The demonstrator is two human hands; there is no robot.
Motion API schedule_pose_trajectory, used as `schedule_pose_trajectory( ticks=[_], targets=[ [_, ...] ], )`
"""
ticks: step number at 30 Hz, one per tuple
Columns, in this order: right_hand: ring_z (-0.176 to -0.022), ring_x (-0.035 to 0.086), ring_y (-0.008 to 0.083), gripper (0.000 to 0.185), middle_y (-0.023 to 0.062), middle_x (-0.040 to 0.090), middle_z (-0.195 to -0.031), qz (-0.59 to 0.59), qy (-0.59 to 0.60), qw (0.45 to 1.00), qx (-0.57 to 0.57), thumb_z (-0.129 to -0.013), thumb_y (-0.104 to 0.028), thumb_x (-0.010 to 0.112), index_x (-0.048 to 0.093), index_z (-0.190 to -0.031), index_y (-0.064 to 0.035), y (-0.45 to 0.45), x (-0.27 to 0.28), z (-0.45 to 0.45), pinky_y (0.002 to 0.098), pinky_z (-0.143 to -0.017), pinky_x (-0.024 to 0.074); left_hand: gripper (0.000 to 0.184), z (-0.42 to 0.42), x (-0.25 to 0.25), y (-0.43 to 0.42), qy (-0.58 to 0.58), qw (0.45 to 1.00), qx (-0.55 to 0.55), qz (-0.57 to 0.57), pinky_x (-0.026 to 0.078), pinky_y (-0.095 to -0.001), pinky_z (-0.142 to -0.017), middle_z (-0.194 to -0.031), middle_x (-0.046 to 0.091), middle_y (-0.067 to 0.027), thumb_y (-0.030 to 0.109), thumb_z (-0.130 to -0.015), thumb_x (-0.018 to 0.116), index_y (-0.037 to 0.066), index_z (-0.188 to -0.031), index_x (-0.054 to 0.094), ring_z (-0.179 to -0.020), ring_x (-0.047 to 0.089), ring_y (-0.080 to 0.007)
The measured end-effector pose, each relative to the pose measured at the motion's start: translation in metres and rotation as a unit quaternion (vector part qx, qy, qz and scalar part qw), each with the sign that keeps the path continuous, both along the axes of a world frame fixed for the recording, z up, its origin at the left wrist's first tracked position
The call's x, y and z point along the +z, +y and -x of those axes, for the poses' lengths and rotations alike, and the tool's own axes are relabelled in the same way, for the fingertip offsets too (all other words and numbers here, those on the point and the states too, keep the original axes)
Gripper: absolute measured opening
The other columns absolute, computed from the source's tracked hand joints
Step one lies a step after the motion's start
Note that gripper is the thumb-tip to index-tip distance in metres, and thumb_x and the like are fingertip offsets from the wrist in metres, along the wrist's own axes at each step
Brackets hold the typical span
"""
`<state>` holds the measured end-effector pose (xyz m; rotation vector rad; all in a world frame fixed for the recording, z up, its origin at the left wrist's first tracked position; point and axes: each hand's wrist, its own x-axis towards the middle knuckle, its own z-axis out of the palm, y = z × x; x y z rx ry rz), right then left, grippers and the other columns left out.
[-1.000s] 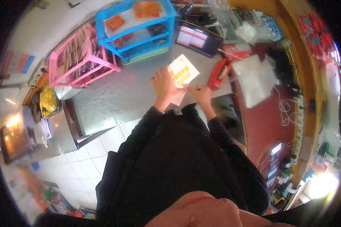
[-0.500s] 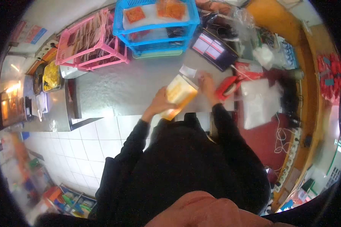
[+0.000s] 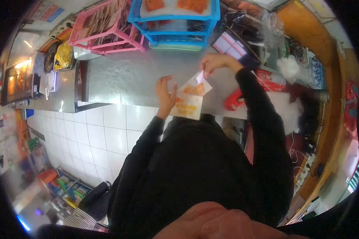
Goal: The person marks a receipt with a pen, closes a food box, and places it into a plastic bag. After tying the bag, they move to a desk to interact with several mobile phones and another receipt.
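Note:
A white cardboard box (image 3: 188,109) with yellow-orange print is at the front edge of the metal counter (image 3: 123,75), close to my body. At its upper corner, my right hand (image 3: 214,64) pinches a small white paper slip (image 3: 200,77), which lies against the printed face. My left hand (image 3: 166,94) is beside the box's left side with its fingers apart; whether it touches the box I cannot tell. To the right of the box, partly behind my right sleeve, sits a red object (image 3: 233,100) that looks like a tape dispenser.
At the back stand a pink basket (image 3: 107,42) of packets and a blue tiered rack (image 3: 175,19) with orange food packs. A tablet-like screen (image 3: 236,47) leans behind my right hand. Clear plastic bags (image 3: 293,69) lie to the right; a yellow-filled container (image 3: 63,55) is at far left.
My right hand has picked up the paper slip from the counter and brought it to the box. My left hand has let go of the box, which is now turned differently.

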<state>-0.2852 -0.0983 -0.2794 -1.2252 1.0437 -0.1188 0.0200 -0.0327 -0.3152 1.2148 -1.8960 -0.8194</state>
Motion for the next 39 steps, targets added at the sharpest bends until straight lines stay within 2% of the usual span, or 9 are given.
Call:
schedule_pose_trajectory(
  ticks=[7, 14, 18, 23, 26, 28, 33, 37, 39],
  targets=[
    [-0.069, 0.062, 0.013, 0.008, 0.0049, 0.064, -0.079, 0.127, -0.012, 0.937, -0.326, -0.079, -0.009, 0.064, 0.06, -0.083, -0.0036, 0.045, -0.047, -0.032, 0.0284, -0.06, 0.052, 0.031, 0.059, -0.037, 0.016, -0.201, 0.977, 0.001, 0.072, 0.042, -0.0475, -0.081, -0.106, 0.056, -0.0134, 0.034, -0.089, 0.055, 0.012, -0.111, 0.058, -0.097, 0.057, -0.034],
    [-0.081, 0.065, 0.0212, 0.011, 0.0084, 0.065, -0.088, -0.024, -0.432, 0.632, -0.643, -0.086, -0.008, 0.059, 0.061, -0.096, -0.0023, 0.11, -0.005, -0.044, 0.0328, -0.075, 0.0546, 0.025, 0.092, -0.058, -0.016, -0.137, 0.979, 0.141, -0.056, 0.04, -0.0466, -0.083, -0.104, 0.057, -0.0109, 0.027, -0.091, 0.052, 0.012, -0.111, 0.058, -0.094, 0.058, -0.0315],
    [-0.092, 0.063, 0.0227, 0.019, 0.01, 0.064, -0.094, -0.102, -0.387, 0.627, -0.668, -0.089, -0.016, 0.063, 0.061, -0.102, -0.0023, 0.159, -0.058, -0.102, 0.0356, -0.081, 0.0539, 0.021, 0.069, -0.025, -0.016, 0.153, 0.974, 0.164, -0.041, 0.038, -0.0495, -0.085, -0.109, 0.058, -0.01, 0.026, -0.09, 0.055, 0.016, -0.108, 0.061, -0.096, 0.056, -0.0276],
    [-0.084, 0.063, 0.0196, 0.02, 0.0072, 0.063, -0.095, -0.309, -0.203, 0.632, -0.681, -0.089, -0.02, 0.065, 0.061, -0.104, -0.0059, 0.199, -0.062, -0.141, 0.0316, -0.077, 0.0543, 0.028, 0.032, -0.028, 0.026, -0.136, 0.968, -0.153, 0.142, 0.034, -0.056, -0.095, -0.124, 0.057, -0.0053, 0.033, -0.087, 0.062, 0.02, -0.112, 0.064, -0.114, 0.051, -0.0231],
    [-0.083, 0.065, 0.0223, 0.021, 0.0078, 0.063, -0.088, -0.141, -0.042, 0.761, -0.632, -0.088, -0.018, 0.064, 0.059, -0.105, -0.0058, 0.24, -0.046, -0.119, 0.0375, -0.071, 0.0558, 0.035, 0.023, -0.032, 0.028, -0.178, 0.944, -0.218, 0.173, 0.029, -0.0566, -0.101, -0.131, 0.053, -0.0025, 0.036, -0.084, 0.064, 0.022, -0.116, 0.063, -0.126, 0.044, -0.0233],
    [-0.079, 0.065, 0.0249, 0.022, 0.0091, 0.062, -0.087, 0.206, 0.193, 0.69, -0.666, -0.09, -0.013, 0.058, 0.058, -0.11, -0.0047, 0.269, -0.061, -0.083, 0.0369, -0.065, 0.0566, 0.038, 0.019, -0.032, 0.023, -0.17, 0.943, -0.236, 0.165, 0.027, -0.0573, -0.103, -0.135, 0.051, -0.0021, 0.037, -0.083, 0.065, 0.023, -0.118, 0.063, -0.131, 0.041, -0.024],
    [-0.078, 0.066, 0.0311, 0.023, 0.0119, 0.061, -0.094, -0.035, -0.154, 0.461, -0.873, -0.095, -0.008, 0.047, 0.053, -0.117, -0.0046, 0.29, -0.114, 0.001, 0.0374, -0.064, 0.0582, 0.042, 0.01, -0.026, 0.011, -0.155, 0.938, -0.283, 0.124, 0.028, -0.062, -0.102, -0.139, 0.047, -0.0029, 0.038, -0.08, 0.067, 0.027, -0.12, 0.062, -0.132, 0.039, -0.0263],
    [-0.081, 0.067, 0.032, 0.024, 0.0156, 0.061, -0.099, 0.08, -0.095, 0.545, -0.829, -0.097, -0.016, 0.049, 0.051, -0.118, -0.0063, 0.292, -0.145, 0.006, 0.0409, -0.067, 0.0585, 0.042, 0.008, -0.033, 0.016, -0.118, 0.946, -0.262, 0.146, 0.028, -0.0635, -0.101, -0.139, 0.047, -0.0028, 0.037, -0.079, 0.069, 0.026, -0.119, 0.062, -0.131, 0.04, -0.028],
    [-0.08, 0.067, 0.0308, 0.026, 0.0174, 0.062, -0.098, 0.001, -0.251, 0.461, -0.851, -0.097, -0.02, 0.051, 0.052, -0.118, -0.0047, 0.287, -0.141, 0.008, 0.04, -0.066, 0.0585, 0.043, 0.007, -0.033, 0.019, -0.125, 0.947, -0.254, 0.154, 0.028, -0.0643, -0.1, -0.138, 0.047, -0.0026, 0.037, -0.079, 0.069, 0.025, -0.12, 0.062, -0.131, 0.04, -0.0287]
  ],
)
